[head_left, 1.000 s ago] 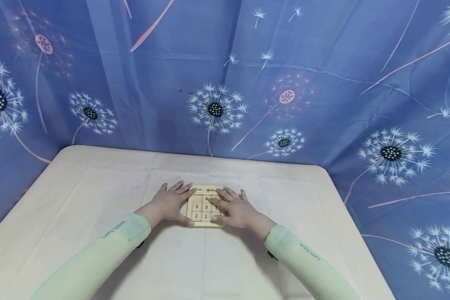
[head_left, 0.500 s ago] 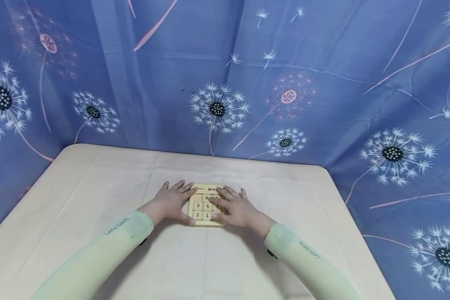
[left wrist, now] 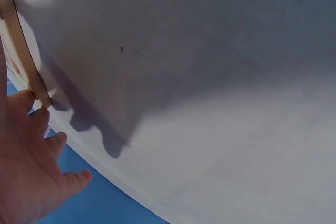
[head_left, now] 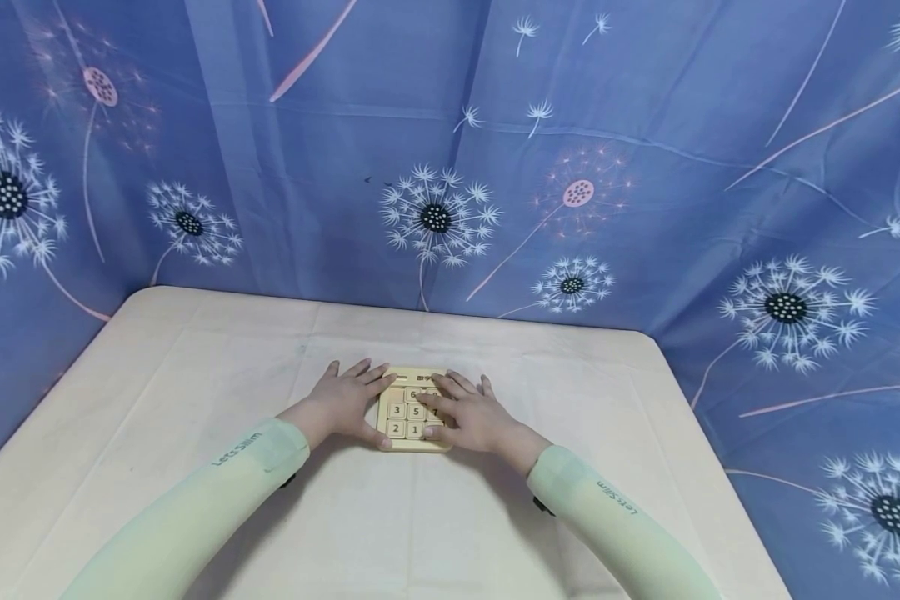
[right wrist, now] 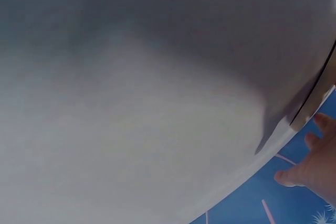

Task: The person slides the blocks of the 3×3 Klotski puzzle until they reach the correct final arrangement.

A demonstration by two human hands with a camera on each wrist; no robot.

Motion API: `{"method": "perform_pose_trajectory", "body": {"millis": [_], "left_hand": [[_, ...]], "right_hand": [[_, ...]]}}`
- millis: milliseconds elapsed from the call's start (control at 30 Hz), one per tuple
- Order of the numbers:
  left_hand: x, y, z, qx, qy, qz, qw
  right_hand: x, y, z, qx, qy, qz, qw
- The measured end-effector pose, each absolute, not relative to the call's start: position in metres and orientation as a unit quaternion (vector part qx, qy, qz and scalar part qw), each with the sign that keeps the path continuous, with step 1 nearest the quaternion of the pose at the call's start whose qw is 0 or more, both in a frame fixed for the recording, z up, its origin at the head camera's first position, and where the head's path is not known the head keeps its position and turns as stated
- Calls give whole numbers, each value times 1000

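Note:
A pale yellow wooden number slide puzzle [head_left: 412, 447] lies flat on the table in the head view. Tiles 3, 2, 6, 5 and 1 show; the upper left cell of its grid holds no tile. Along the left side is my left hand [head_left: 337, 406], fingers spread, a fingertip at the top left corner and the thumb at the bottom left. My right hand [head_left: 480, 417] lies over the right column, which it partly hides. Its index finger reaches to the 6 tile [head_left: 413, 395], and its thumb rests near the lower right tile. Each wrist view catches only the puzzle's side edge.
A cream cloth covers the table [head_left: 412, 525]. Blue curtains [head_left: 330, 208] with dandelion prints hang behind it and along both sides. Pale green sleeves [head_left: 195, 500] cover both forearms.
The head view has shifted slightly, so the scene sits a little further right. Both hands stay in the same place on the puzzle, and the visible tiles keep their order.

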State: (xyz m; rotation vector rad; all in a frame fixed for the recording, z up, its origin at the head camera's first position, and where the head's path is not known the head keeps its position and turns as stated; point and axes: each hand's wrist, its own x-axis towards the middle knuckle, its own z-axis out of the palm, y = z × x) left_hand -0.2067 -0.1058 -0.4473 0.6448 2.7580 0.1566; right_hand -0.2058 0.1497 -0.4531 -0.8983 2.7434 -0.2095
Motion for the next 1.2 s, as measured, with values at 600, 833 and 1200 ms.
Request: {"method": "perform_pose_trajectory", "body": {"millis": [600,833,1200], "left_hand": [[-208,-104,-444,217,961,38,169],[-208,-103,-444,216,961,32,172],[-208,-102,-443,212,961,30,173]], "right_hand": [[-207,146,-453,-312,940,-73,118],[-207,144,-453,-315,939,-71,118],[-208,141,-453,-317,939,-69,117]]}}
